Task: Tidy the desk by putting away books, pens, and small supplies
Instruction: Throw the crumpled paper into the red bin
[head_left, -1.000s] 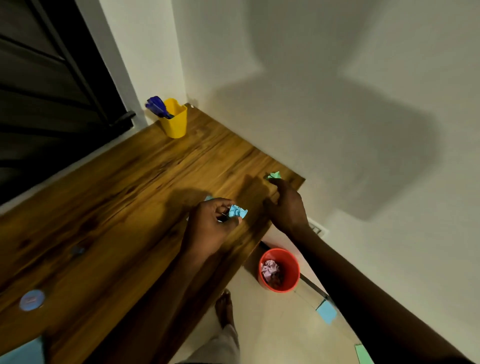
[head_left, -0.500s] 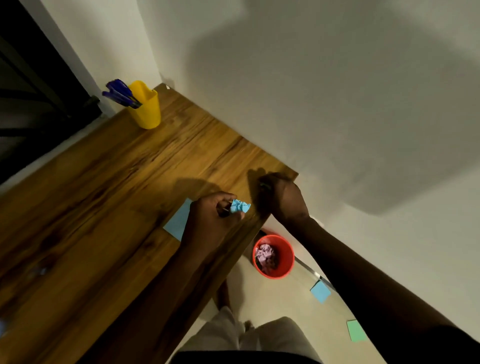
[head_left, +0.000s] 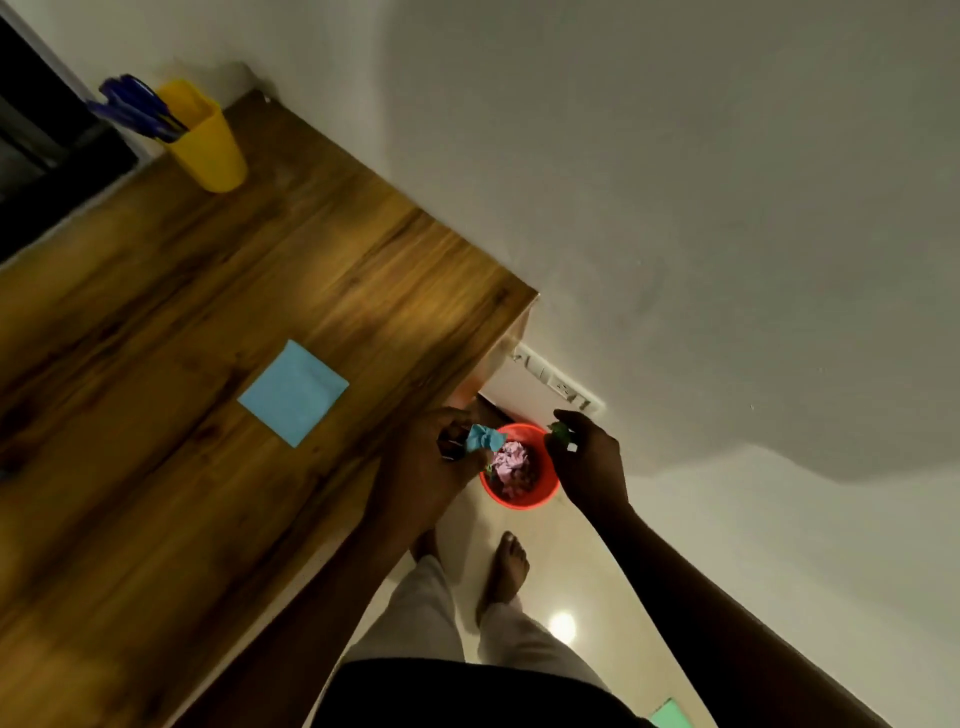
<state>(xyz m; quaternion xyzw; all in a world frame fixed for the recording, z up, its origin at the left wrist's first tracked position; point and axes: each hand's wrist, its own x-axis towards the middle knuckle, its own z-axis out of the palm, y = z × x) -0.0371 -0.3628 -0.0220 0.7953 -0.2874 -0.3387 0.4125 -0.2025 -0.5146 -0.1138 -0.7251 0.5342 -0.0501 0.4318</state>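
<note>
Your left grip (head_left: 426, 473) pinches crumpled blue paper (head_left: 485, 439), your right grip (head_left: 589, 462) holds a green scrap (head_left: 560, 431), both over the red bin (head_left: 519, 503).

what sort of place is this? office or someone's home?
Probably a home study corner: wooden desk against a plain wall, yellow cup of pens on it, small red bin of crumpled paper on the floor, and the person is barefoot.

You've got one yellow plastic cup (head_left: 208, 150), one flat light-blue square note (head_left: 293, 392), one crumpled blue paper ball (head_left: 484, 437), one crumpled green paper ball (head_left: 560, 431) and one round red bin (head_left: 519, 501).
</note>
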